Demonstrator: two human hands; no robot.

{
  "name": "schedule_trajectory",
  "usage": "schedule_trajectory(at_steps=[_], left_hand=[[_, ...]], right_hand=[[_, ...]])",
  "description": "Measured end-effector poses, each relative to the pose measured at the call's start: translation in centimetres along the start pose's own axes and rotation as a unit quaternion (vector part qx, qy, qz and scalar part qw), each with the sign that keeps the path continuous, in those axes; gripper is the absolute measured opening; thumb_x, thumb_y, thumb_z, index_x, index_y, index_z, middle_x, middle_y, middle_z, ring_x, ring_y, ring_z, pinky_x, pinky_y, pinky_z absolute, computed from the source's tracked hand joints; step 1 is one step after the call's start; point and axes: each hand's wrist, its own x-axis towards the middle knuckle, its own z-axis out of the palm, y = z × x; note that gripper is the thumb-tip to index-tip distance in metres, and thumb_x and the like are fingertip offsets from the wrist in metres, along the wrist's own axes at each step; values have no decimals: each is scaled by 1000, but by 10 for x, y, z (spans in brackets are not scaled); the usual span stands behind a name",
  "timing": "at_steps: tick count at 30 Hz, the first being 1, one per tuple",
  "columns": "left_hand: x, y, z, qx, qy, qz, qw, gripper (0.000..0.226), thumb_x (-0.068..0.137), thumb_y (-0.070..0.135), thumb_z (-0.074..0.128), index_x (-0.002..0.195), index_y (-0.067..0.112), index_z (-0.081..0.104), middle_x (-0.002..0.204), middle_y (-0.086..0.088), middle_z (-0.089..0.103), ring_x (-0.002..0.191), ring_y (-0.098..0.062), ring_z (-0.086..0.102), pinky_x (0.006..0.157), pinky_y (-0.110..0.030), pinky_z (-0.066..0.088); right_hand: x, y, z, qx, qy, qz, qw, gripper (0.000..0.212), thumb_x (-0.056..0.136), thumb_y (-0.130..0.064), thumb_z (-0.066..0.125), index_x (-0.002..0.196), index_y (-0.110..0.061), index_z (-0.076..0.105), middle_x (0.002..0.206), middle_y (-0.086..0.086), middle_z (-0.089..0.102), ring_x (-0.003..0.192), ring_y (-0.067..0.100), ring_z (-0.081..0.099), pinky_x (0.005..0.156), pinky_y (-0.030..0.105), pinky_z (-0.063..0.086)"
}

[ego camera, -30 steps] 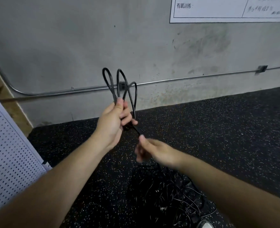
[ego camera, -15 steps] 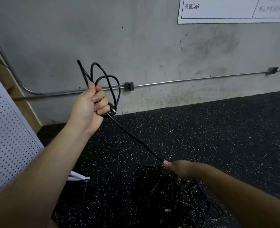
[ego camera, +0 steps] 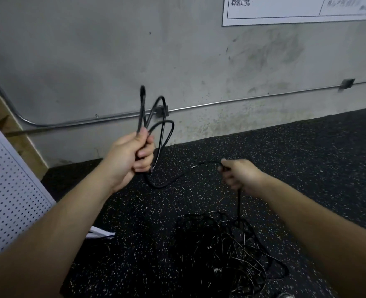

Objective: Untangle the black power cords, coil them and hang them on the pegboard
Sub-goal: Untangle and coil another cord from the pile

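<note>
My left hand point(ego camera: 132, 154) grips a black power cord point(ego camera: 156, 125) folded into three loops that stick up above my fist. From the fist the cord sags in a slack curve and rises to my right hand point(ego camera: 240, 174), which pinches it. Below my right hand the cord drops straight down into a tangled pile of black cords point(ego camera: 227, 252) on the floor. A white pegboard point(ego camera: 7, 190) stands at the left edge, leaning away from me.
The floor point(ego camera: 296, 158) is black speckled rubber matting. A grey concrete wall point(ego camera: 134, 50) with a metal conduit point(ego camera: 220, 103) running along it stands close ahead. A white sign point(ego camera: 296, 9) hangs at the top right. Wooden boards point(ego camera: 9, 125) lean behind the pegboard.
My right hand has risen from the pile and come toward my left hand, so the taut cord between them now hangs slack. My left hand has moved right and a little lower.
</note>
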Motion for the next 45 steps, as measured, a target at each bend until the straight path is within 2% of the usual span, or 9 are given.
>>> schedule_trajectory(at_steps=[4,11,17,21,26,30,34,41,45], left_hand=[[-3,-26,11,83,-49,-20,995,31,99,35,45,93,5,50,61,1,40,44,-11,31,44,-21,30],[-9,-51,32,228,-126,-12,965,32,97,38,45,96,7,55,63,1,57,52,-13,45,51,-22,38],[-8,-58,44,328,-168,20,930,24,105,29,42,98,11,56,68,3,64,53,-10,46,56,-21,41],[-7,-65,44,336,-166,-28,927,21,108,22,41,97,12,56,63,6,59,56,-11,50,56,-24,44],[-5,-69,45,353,-158,-51,921,22,110,20,41,96,14,56,62,9,53,58,-9,50,58,-26,45],[-7,-64,47,408,-152,-8,900,20,109,19,44,94,19,57,59,18,52,56,2,45,57,-16,40],[-9,-59,47,399,-136,-1,907,19,109,16,43,95,16,56,58,20,54,55,2,44,56,-16,38],[-4,-65,40,386,-130,-14,913,22,109,24,43,96,16,58,61,14,51,62,-7,48,63,-32,47],[-2,-68,37,377,-140,-24,915,24,110,24,41,95,14,57,59,12,50,60,-13,52,68,-39,50]], right_hand=[[-14,-36,2,180,-50,-46,981,34,110,-25,36,96,-8,62,63,-5,47,46,6,30,36,19,20],[-40,-71,21,174,6,-100,980,29,111,-28,37,104,-11,60,89,5,72,77,17,71,40,20,31],[-39,-71,26,216,11,-67,974,41,108,-44,43,117,-6,54,104,19,74,64,20,69,38,21,28],[-51,-79,21,188,-14,-94,977,54,94,-64,54,109,-12,58,74,-3,75,63,10,63,44,17,21],[-56,-80,26,87,35,-103,990,62,80,-46,83,121,-6,59,89,7,75,65,15,70,54,28,53],[-53,-77,23,134,20,-97,986,74,87,-54,74,135,-3,49,95,16,77,79,27,75,59,33,58],[-58,-78,14,125,-83,-102,983,73,81,-72,64,123,-13,59,94,8,71,85,22,72,50,23,42],[-62,-76,10,178,-134,-158,962,20,85,-25,70,96,-12,61,81,3,69,69,11,60,41,15,27],[-68,-83,11,169,-169,-167,957,39,79,-37,77,100,-12,58,85,3,71,69,11,62,40,15,27]])
